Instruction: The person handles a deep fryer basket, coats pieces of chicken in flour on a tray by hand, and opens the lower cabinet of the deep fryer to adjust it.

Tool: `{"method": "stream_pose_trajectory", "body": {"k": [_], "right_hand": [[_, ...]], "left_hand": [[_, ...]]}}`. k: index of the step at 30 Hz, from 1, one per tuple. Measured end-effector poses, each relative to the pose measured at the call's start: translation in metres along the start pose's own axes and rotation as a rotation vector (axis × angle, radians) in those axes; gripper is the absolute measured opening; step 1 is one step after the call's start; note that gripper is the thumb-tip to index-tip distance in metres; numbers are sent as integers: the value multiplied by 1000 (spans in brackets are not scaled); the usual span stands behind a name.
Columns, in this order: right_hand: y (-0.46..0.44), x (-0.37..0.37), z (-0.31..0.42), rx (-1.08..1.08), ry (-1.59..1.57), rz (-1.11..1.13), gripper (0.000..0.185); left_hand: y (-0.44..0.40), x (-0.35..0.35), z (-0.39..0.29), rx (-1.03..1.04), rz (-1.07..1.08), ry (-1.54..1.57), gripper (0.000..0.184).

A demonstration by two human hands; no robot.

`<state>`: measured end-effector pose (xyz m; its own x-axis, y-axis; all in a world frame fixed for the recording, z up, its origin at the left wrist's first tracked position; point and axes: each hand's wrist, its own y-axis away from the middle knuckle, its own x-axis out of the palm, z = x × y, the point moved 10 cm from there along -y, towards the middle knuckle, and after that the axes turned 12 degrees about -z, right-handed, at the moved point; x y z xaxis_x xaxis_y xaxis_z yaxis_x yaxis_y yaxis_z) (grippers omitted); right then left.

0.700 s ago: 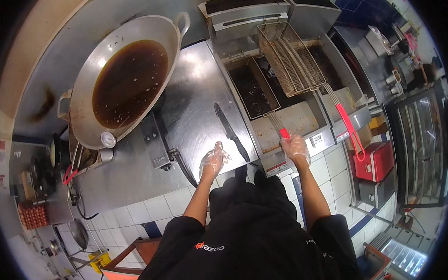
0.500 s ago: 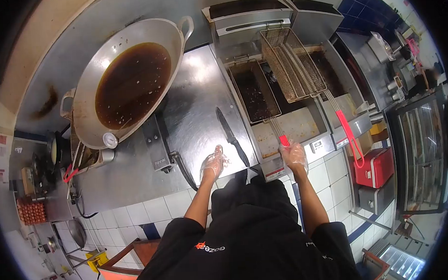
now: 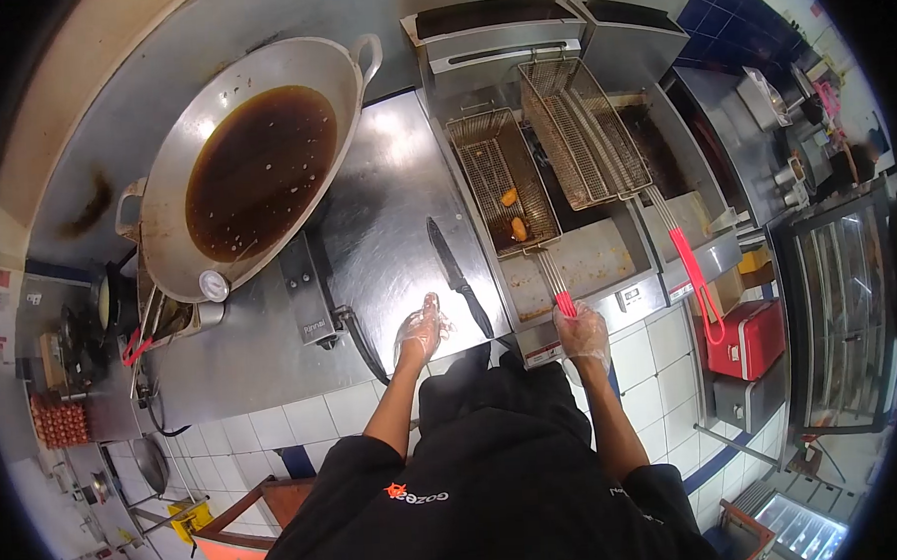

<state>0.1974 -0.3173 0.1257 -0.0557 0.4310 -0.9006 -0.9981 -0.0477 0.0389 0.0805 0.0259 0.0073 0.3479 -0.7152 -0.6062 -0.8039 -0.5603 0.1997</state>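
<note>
My right hand (image 3: 581, 334), in a clear plastic glove, is wrapped round the red handle of a fryer basket (image 3: 481, 143). Two golden pieces of fried food (image 3: 510, 197) lie in that wire basket, which is up over the left fryer well. My left hand (image 3: 422, 328), also gloved, is at the front edge of the steel counter (image 3: 385, 203) with its fingers stretched out and nothing in them. A black knife (image 3: 453, 270) lies on the counter just right of it, apart from the hand.
A second fryer basket (image 3: 582, 134) with a red handle rests above the fryer on the right. A large wok (image 3: 169, 192) of dark liquid stands at the left, a dial thermometer (image 3: 213, 284) at its rim. A red box (image 3: 749, 340) stands at the right.
My right hand has raised the left basket by its handle, and the two fried pieces now show in it. My left hand has stayed nearly in place by the counter edge.
</note>
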Motion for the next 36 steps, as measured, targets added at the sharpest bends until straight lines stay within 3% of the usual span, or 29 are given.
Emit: {"method": "stream_pose_trajectory", "body": {"k": [2, 4, 11, 14, 15, 16, 18, 20, 21, 22, 23, 24, 29, 31, 34, 36], "right_hand": [[-1, -7, 5, -57, -21, -111, 35], [-1, -6, 6, -59, -29, -112, 34], [-7, 6, 7, 10, -63, -37, 34], [-22, 8, 2, -56, -59, -109, 37], [-29, 14, -6, -102, 80, -185, 43], [-34, 7, -10, -65, 85, -235, 43], [-44, 29, -12, 37, 117, 37, 48], [-41, 2, 10, 82, 81, 95, 41], [-41, -2, 2, 113, 77, 55, 41], [-38, 4, 1, 78, 52, 43, 45], [-36, 7, 3, 38, 26, 36, 49], [-35, 3, 2, 54, 23, 8, 49], [-13, -18, 5, 139, 69, 109, 51], [1, -17, -5, 132, 88, 105, 54], [18, -30, -14, 105, 142, 94, 60], [36, -34, -19, 203, 98, 270, 62]], "left_hand": [[-4, -3, -8, -38, 13, 18, 89], [2, 16, 23, -404, 208, 95, 91], [8, 5, 6, -433, 192, 115, 91], [13, -12, -26, -343, 129, 160, 85], [14, -19, -34, -297, 109, 111, 86], [8, -3, -7, -320, 73, 230, 83], [6, 7, 15, -437, 76, 301, 73], [0, 30, 29, -391, 112, 621, 60], [7, 23, 18, -422, 170, 455, 56], [10, 29, 23, -574, 76, 705, 60], [7, 28, 27, -492, 136, 548, 68], [10, 30, 26, -605, 115, 632, 74], [10, 24, 20, -613, 101, 622, 74], [14, 13, -2, -514, 84, 561, 74], [3, 18, 23, -610, 15, 610, 75], [15, 14, 12, -669, 60, 554, 72]]}}
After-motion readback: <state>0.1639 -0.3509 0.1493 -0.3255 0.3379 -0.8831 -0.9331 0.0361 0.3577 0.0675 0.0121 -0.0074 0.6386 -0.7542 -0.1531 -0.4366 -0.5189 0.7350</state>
